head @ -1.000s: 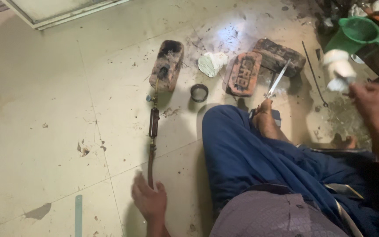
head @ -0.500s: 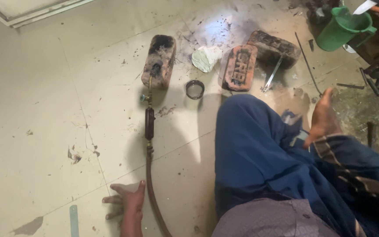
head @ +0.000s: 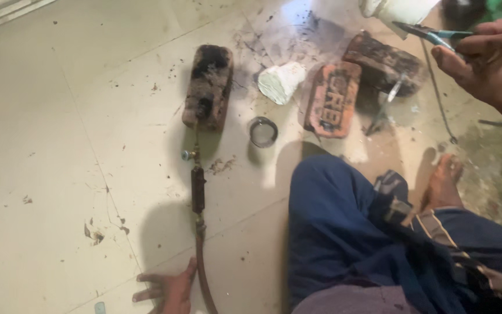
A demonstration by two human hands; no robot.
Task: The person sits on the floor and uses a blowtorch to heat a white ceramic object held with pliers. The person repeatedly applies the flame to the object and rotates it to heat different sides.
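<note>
My right hand (head: 492,61) is raised at the upper right, closed around blue-handled pliers (head: 431,35) that point left. My left hand (head: 167,289) rests flat on the tiled floor at the bottom, fingers spread, just left of a brown hose (head: 203,279). The hose runs up to a torch handle (head: 197,189) with a small valve, whose tip lies on a sooty brick (head: 209,86). A small metal ring (head: 262,131) lies on the floor between that brick and an orange brick (head: 333,99).
A white lump (head: 281,81) lies beside the orange brick, and a dark brick (head: 384,63) sits behind it with a metal tool (head: 386,104) leaning on it. My blue-trousered leg (head: 344,227) and bare foot (head: 443,183) fill the lower right. A thin rod (head: 437,96) lies at the right.
My right hand has come back into view from the upper right, holding the pliers. The view has shifted closer to the bricks. My left hand stays planted on the floor.
</note>
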